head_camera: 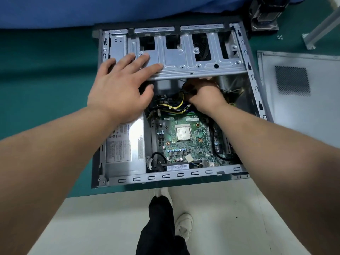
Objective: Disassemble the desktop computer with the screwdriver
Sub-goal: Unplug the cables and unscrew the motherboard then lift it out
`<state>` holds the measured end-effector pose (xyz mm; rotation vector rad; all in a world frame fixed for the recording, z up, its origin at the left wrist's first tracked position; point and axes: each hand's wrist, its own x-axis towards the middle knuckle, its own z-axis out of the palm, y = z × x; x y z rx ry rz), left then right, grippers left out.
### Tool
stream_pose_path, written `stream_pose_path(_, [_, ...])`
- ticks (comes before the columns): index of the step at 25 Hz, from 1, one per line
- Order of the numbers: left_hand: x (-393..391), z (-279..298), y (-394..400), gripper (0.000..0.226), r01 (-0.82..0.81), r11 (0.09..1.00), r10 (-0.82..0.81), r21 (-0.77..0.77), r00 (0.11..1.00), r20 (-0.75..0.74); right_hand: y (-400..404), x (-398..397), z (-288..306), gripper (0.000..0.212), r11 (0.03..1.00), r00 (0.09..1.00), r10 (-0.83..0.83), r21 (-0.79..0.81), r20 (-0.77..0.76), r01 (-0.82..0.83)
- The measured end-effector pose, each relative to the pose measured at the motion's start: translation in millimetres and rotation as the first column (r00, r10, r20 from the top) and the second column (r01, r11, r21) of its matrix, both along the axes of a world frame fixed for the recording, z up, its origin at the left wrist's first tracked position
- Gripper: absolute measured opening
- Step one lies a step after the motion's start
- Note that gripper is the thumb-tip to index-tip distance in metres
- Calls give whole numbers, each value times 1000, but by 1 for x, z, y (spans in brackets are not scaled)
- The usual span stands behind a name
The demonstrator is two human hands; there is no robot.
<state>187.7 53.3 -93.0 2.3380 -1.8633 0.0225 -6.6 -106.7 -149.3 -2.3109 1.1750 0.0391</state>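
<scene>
The open desktop computer case (254, 85) lies on its side on the green mat. My left hand (119, 85) rests flat, fingers spread, on the grey metal drive cage (184, 57). My right hand (204, 92) reaches under the cage's front edge, its fingers curled around a black connector with yellow and black cables (176, 106); the fingertips are hidden. The green motherboard (184, 142) with its bare CPU (183, 133) lies below. The silver power supply (125, 146) sits at the left. No screwdriver is visible.
The removed side panel (301, 100) with a mesh vent lies to the right of the case. A few small screws (280, 37) lie at the upper right near a black part (265, 13) and a metal stand (316, 34). The table edge runs below the case.
</scene>
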Motion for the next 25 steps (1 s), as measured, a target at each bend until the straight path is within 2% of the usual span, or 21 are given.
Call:
stream_pose_path(4, [-1, -1, -1, 55, 2, 1000, -2, -14, 1000, -3, -3, -2, -20, 25, 997, 993, -74, -17, 90, 76])
stream_pose_path(12, [-2, 0, -1, 54, 5, 1000, -5, -18, 1000, 3, -5, -1, -31, 21, 989, 968, -139, 70, 211, 127])
stream_pose_path(16, [-2, 1, -1, 54, 0, 1000, 0, -18, 1000, -1, -3, 1, -27, 18, 981, 970, -189, 75, 156, 179])
stream_pose_path(20, [-1, 1, -1, 55, -3, 1000, 3, -18, 1000, -7, 3, 1, -21, 19, 990, 990, -125, -50, 57, 128])
stream_pose_path(25, [-1, 1, -1, 54, -5, 1000, 5, -12, 1000, -9, 4, 4, -20, 21, 988, 983, -151, -6, 107, 152])
